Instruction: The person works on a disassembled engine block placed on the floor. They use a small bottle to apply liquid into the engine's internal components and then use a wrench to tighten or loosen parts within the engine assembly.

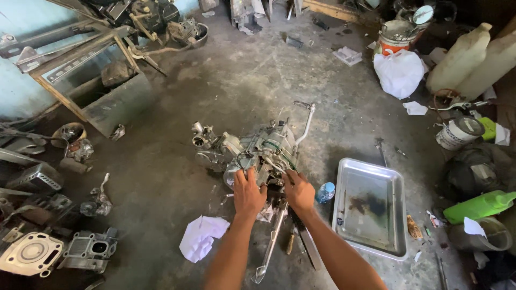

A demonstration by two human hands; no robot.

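— So, where do your hands sit?
— Both rest on the engine block (pixel 252 153), which lies on the concrete floor (pixel 242 80) right in front of you. Your left hand (pixel 248 193) lies flat on its near edge, fingers spread and not closed around anything.
— And your right hand (pixel 299 191)?
— Its fingers curl down onto the casing; you can't tell whether they pinch a part.
— What lies around you?
— A metal tray (pixel 371 209) just to your right, crumpled white paper (pixel 200 237) near your left arm, long tools (pixel 271 244) between your forearms
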